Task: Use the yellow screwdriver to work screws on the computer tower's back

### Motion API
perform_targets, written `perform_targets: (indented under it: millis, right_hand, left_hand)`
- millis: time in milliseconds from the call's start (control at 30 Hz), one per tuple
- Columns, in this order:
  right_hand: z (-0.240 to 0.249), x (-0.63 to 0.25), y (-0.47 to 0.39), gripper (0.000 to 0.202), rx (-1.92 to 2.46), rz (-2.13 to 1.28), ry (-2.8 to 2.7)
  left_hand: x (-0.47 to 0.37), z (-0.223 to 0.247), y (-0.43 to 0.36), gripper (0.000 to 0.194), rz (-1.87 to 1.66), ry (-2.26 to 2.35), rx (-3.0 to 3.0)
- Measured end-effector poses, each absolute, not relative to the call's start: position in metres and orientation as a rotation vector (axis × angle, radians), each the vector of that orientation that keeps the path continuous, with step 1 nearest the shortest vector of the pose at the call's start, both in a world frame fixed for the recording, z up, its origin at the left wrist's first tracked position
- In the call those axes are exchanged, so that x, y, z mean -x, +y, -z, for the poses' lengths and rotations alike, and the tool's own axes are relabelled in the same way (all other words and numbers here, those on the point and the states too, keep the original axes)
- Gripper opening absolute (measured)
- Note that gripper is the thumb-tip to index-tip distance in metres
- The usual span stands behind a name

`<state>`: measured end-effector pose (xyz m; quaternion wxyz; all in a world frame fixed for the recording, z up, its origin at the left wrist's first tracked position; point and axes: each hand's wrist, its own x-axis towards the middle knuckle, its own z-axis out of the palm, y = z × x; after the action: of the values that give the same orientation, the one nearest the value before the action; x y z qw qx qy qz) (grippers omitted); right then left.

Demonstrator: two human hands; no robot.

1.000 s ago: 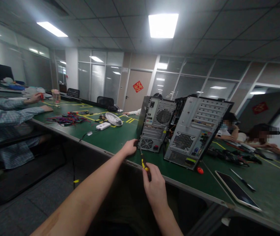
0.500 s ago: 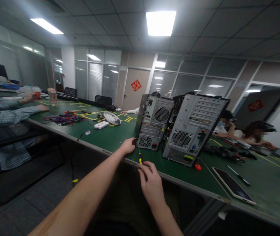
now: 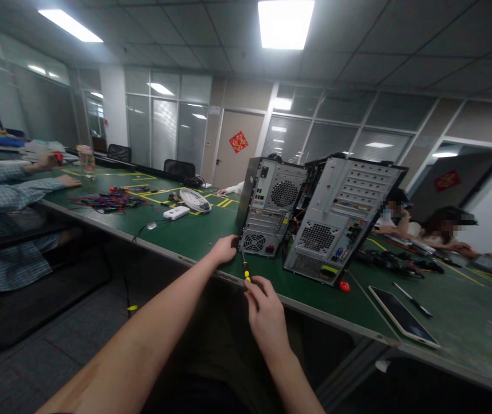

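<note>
My right hand [image 3: 266,305] pinches a screwdriver [image 3: 247,273] with a black and yellow handle. Its thin shaft points up and away, to the lower left corner of a grey computer case [image 3: 270,210] whose back faces me. Where the tip meets the case is too small to make out. My left hand [image 3: 224,249] is closed at that same bottom corner, gripping the side of the case, and its fingertips are partly hidden. Close on the right stands a second, larger computer case [image 3: 336,221], turned at an angle.
On the green table [image 3: 194,241] lie a white power bank-like box [image 3: 176,213], a round white grille [image 3: 195,200] and bundled wires [image 3: 111,202]. To the right are a red object [image 3: 344,286], a tablet-like device [image 3: 403,316], a pen [image 3: 412,299] and black cables [image 3: 395,263]. Co-workers sit on both sides.
The view has tipped slightly down, so everything sits a little higher in the picture. Both hands keep their places at the case, with the screwdriver still in the right one.
</note>
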<state>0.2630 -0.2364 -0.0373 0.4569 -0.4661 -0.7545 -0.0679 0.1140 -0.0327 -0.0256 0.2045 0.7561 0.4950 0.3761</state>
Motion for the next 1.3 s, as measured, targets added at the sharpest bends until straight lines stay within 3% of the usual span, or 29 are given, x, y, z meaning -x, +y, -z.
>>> perform_targets:
  millis: [233,1300]
  right_hand:
    - [0.042,-0.2637,-0.2323,0.02,1.19,0.127,-1.772]
    - [0.0341,-0.2598,-0.2321,0.024,1.169,-0.053,-1.695]
  left_hand:
    - [-0.115,0.0237,-0.0342,0.057,-1.059,1.381,-2.109]
    - [-0.1136,0.0211,-0.0385,0.06,-1.113,1.325,-2.056]
